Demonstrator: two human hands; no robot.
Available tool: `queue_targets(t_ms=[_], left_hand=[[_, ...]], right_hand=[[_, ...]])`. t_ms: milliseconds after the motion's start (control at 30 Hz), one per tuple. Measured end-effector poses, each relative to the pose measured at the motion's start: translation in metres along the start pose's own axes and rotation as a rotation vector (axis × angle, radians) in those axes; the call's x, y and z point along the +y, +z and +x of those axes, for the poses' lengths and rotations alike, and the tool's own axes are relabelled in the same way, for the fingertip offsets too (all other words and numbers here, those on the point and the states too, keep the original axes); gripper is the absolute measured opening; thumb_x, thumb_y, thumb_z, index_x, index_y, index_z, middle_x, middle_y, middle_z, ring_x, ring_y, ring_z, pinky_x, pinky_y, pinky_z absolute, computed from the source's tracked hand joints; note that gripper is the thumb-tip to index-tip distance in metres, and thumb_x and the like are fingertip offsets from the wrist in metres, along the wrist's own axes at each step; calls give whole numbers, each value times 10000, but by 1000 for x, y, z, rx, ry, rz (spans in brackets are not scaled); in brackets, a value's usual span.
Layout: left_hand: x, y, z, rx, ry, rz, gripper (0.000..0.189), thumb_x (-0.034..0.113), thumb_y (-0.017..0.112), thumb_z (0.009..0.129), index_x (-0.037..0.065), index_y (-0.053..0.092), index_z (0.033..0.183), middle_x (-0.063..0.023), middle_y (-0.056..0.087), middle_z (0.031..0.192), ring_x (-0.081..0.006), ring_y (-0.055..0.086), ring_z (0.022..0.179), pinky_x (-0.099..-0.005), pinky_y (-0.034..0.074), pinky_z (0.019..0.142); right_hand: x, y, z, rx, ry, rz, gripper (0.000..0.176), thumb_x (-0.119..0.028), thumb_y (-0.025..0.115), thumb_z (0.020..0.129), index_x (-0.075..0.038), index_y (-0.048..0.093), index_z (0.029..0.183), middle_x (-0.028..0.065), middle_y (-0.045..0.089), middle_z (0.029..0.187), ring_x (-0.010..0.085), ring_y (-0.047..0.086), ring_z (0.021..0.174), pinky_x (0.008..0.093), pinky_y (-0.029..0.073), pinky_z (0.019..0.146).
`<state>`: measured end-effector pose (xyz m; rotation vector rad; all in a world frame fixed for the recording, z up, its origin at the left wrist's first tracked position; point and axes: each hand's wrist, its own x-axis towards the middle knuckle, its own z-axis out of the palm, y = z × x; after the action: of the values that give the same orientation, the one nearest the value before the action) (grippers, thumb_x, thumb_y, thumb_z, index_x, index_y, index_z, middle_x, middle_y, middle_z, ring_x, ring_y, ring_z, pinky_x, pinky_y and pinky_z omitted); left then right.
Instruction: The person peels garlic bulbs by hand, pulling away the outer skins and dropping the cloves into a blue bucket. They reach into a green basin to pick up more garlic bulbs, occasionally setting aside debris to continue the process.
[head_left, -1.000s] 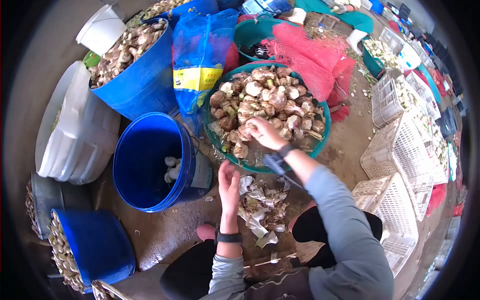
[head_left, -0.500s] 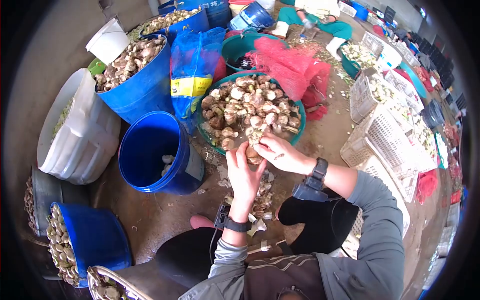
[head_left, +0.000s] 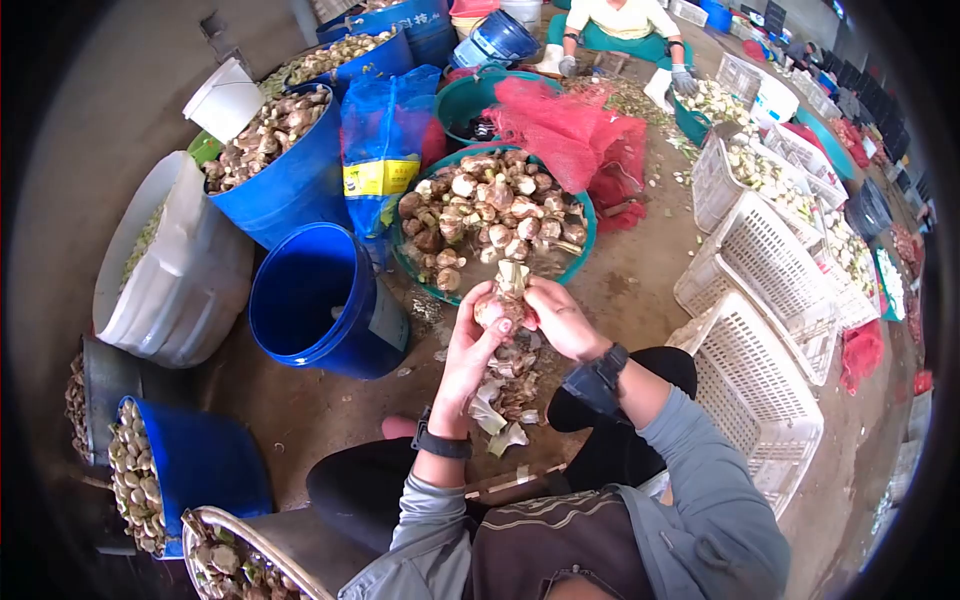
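A brownish bulb (head_left: 498, 308) with a pale leafy stalk end pointing up is held between my two hands. My left hand (head_left: 474, 335) wraps its left side, thumb across the front. On the other side, the fingers of my right hand (head_left: 553, 312) press against it. Just beyond my hands stands a round green tub (head_left: 583, 262) heaped with similar bulbs (head_left: 490, 205). Peeled scraps (head_left: 497, 405) lie on the floor below my hands.
Left of my hands stands an open blue bucket (head_left: 385, 325). White crates (head_left: 750, 400) line the right side. A blue bag (head_left: 380, 140) and red netting (head_left: 575, 130) lie behind. Further off sits a person (head_left: 622, 20) with gloved hands. Blue barrels (head_left: 290, 190) of bulbs stand at left.
My hands and the bulb have drawn slightly back from the tub's bulbs. The bulb shows more plainly between them. The view has shifted, showing more of the far person and the crates.
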<state>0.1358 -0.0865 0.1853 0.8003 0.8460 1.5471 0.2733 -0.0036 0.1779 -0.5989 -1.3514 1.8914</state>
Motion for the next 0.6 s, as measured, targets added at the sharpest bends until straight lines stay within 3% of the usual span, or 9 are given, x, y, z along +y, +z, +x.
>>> queue_targets(t_ms=[33, 100, 167, 367, 433, 500, 533, 567, 600], left_hand=[[-3, -5, 3, 7, 9, 13, 577, 167, 732, 763, 41, 445, 1247, -70, 486, 1115, -118, 519, 930, -269, 460, 774], [0, -1, 4, 143, 252, 541, 606, 115, 738, 756, 53, 409, 1261, -43, 513, 1098, -141, 528, 977, -278, 472, 797], [2, 7, -3, 207, 382, 873, 583, 118, 754, 725, 57, 453, 1220, -75, 493, 1080, -175, 534, 961, -286, 478, 781], [-14, 14, 0, 326, 599, 1502, 626, 76, 793, 595, 96, 513, 1155, -119, 475, 1027, -263, 531, 908, -315, 478, 755], [-19, 12, 1, 285, 564, 1486, 637, 76, 798, 612, 94, 497, 1173, -101, 480, 1031, -237, 530, 958, -329, 479, 770], [-17, 3, 4, 143, 411, 853, 633, 103, 774, 680, 100, 469, 1234, -97, 510, 1046, -226, 524, 976, -334, 458, 792], [-13, -1, 3, 68, 56, 202, 599, 166, 694, 793, 85, 393, 1305, -100, 522, 1133, -197, 538, 994, -320, 458, 794], [-10, -1, 2, 26, 27, -73, 576, 235, 593, 875, 74, 317, 1355, -114, 519, 1185, -205, 559, 978, -319, 460, 782], [-13, -9, 2, 24, 48, -90, 555, 262, 560, 895, 75, 314, 1356, -113, 520, 1179, -206, 558, 983, -318, 459, 778]], right_hand=[[0, -6, 5, -44, 64, 105, 181, -105, 428, 936, -3, 554, 1015, -11, 505, 797, 76, 480, 710, 237, 417, 649], [-2, -7, 11, -70, 84, 50, 193, -122, 428, 945, 11, 550, 1013, 13, 504, 807, 105, 501, 723, 250, 426, 663], [6, 2, 16, -82, -273, -384, 199, -129, 435, 946, 40, 534, 976, 32, 510, 836, 127, 507, 719, 265, 435, 662], [9, 2, 10, 36, -139, -483, 160, -108, 492, 882, 37, 535, 934, 39, 536, 832, 109, 491, 710, 264, 418, 639], [6, 1, 8, 59, -122, -349, 164, -110, 469, 896, 23, 548, 946, 25, 558, 838, 99, 498, 711, 254, 421, 634], [-1, 1, 4, 43, 80, 80, 189, -127, 452, 922, -19, 577, 1014, -16, 540, 809, 54, 492, 678, 215, 423, 585], [4, -7, 6, -17, 70, 206, 187, -121, 454, 923, -21, 576, 1024, -26, 525, 781, 36, 470, 642, 196, 401, 551], [7, -15, 9, -82, 60, 332, 186, -115, 456, 924, -23, 574, 1034, -35, 510, 753, 19, 447, 607, 177, 379, 517], [-6, -15, 11, 38, 82, 122, 157, -76, 492, 895, -25, 573, 1021, -54, 480, 721, -9, 388, 555, 146, 322, 476]])
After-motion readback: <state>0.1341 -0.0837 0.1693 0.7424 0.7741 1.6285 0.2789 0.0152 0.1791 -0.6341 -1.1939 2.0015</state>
